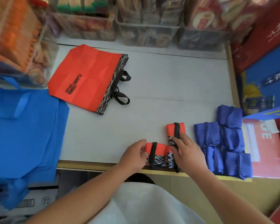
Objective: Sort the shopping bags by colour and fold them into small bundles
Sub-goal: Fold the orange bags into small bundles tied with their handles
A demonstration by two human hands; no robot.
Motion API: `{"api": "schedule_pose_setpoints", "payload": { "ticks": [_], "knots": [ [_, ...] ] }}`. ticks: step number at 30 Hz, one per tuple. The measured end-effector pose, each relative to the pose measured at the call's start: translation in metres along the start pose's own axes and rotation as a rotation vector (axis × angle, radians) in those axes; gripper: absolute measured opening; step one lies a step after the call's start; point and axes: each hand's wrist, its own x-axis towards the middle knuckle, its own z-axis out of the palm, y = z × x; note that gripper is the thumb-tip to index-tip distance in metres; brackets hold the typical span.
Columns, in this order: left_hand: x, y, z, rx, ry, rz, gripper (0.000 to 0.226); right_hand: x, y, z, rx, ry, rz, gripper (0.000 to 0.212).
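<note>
Fingers (184, 138) of the right hand (189, 152) are spread flat, pressing the rear orange bundle (171, 129) and the middle orange bundle (169, 156). The left hand (134, 154) curls round the end of the near orange bundle (158, 147) at the table (152, 110) edge. Blue bundles (223, 143) sit just right; an unfolded orange bag (89, 78) lies well apart.

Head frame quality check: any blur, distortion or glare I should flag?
Head view: wide-angle warp bows the lines of the table; bins at the top and boxes at right are smeared; the middle is sharp, print on the orange bag legible, the bundle in the left hand crisp; light soft and even, no glare, faint shadows only.
</note>
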Motion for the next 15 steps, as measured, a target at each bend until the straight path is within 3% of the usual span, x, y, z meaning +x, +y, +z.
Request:
{"api": "schedule_pose_setpoints", "payload": {
  "ticks": [2,4,9,11,15],
  "knots": [
    [-0.004,-0.007,-0.013,-0.022,0.022,-0.044,0.049,0.001,-0.012,-0.006,0.032,0.139,-0.031,0.031],
    [-0.008,-0.019,-0.03,-0.013,0.034,-0.055,0.045,0.004,-0.032,-0.012,0.071,0.168,-0.083,0.02],
    [-0.01,-0.046,-0.094,-0.005,0.081,-0.09,0.042,0.033,-0.107,-0.024,0.317,-0.071,0.021,0.025],
    [-0.005,-0.056,-0.129,0.013,0.166,-0.072,0.041,0.053,-0.139,-0.022,0.421,-0.192,0.037,0.024],
    [0.017,-0.079,-0.199,0.213,0.377,0.022,0.041,0.09,-0.196,-0.007,0.492,-0.26,0.002,0.021]
  ]
}}
